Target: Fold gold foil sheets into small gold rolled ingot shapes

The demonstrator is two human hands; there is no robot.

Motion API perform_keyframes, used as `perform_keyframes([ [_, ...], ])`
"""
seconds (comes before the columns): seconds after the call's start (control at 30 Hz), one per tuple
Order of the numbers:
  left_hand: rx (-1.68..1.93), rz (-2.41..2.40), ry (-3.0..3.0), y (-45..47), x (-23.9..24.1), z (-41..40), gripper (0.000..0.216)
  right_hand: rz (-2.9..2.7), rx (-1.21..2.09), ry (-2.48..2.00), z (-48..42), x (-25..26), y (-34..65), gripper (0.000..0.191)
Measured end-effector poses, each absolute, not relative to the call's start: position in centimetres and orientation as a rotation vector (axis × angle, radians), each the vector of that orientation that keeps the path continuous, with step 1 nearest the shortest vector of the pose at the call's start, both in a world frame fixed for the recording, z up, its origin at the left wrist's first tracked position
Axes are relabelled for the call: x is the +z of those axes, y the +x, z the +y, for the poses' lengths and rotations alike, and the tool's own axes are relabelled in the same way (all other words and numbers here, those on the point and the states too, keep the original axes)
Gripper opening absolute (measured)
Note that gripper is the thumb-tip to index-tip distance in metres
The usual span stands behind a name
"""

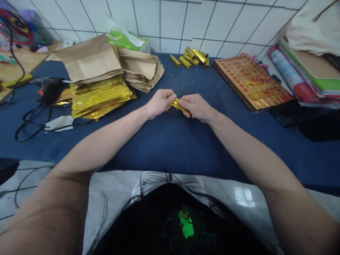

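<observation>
Between my two hands is a narrow roll of gold foil paper [176, 103], held above the blue cloth on the table. My left hand [161, 102] pinches its left end, fingers closed. The right end sits in the closed fingers of my right hand [197, 107], which hide part of it. Beyond my hands lie several finished-looking gold paper rolls [193, 56], heaped near the wall. To the left of my left hand are a stack of gold foil sheets [102, 95] and stacks of brown paper [90, 60], fanned and overlapping.
A black glue gun [51, 90] with its cable [32, 122] lies at the left. Behind the paper is a green tissue pack [127, 39]. An orange-gold printed box [252, 81] lies at the right, near stacked books [316, 71] and a dark phone-like object [283, 116]. White tiled wall [172, 17] stands behind.
</observation>
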State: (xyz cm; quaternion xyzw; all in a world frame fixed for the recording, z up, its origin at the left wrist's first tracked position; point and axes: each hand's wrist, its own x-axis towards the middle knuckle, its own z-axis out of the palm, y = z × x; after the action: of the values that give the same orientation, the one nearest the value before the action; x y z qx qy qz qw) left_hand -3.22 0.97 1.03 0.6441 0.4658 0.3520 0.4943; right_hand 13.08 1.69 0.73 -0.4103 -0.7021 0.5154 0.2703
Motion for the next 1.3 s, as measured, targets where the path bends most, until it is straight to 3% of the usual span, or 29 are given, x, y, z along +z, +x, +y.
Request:
perform_keyframes([
  [0.23,1.062,1.117,1.341,-5.6,1.0,2.9,0.027,-1.852,1.548,-1.098,2.0,0.7,13.7,0.032],
  [0.47,1.039,1.108,1.428,-5.1,1.4,2.4,0.028,-1.681,1.671,-1.039,2.2,0.7,13.9,0.051],
  [0.7,0.915,1.058,1.414,-4.9,0.9,2.1,0.032,-1.764,1.482,-1.071,1.8,0.2,13.3,0.043],
  [1.13,0.76,1.169,1.79,-3.7,1.0,1.0,0.03,-1.938,1.371,-1.062,1.7,0.2,12.9,0.052],
  [1.3,0.847,1.223,1.679,-3.8,1.1,1.1,0.033,-1.941,1.338,-1.055,1.9,0.1,12.8,0.045],
])
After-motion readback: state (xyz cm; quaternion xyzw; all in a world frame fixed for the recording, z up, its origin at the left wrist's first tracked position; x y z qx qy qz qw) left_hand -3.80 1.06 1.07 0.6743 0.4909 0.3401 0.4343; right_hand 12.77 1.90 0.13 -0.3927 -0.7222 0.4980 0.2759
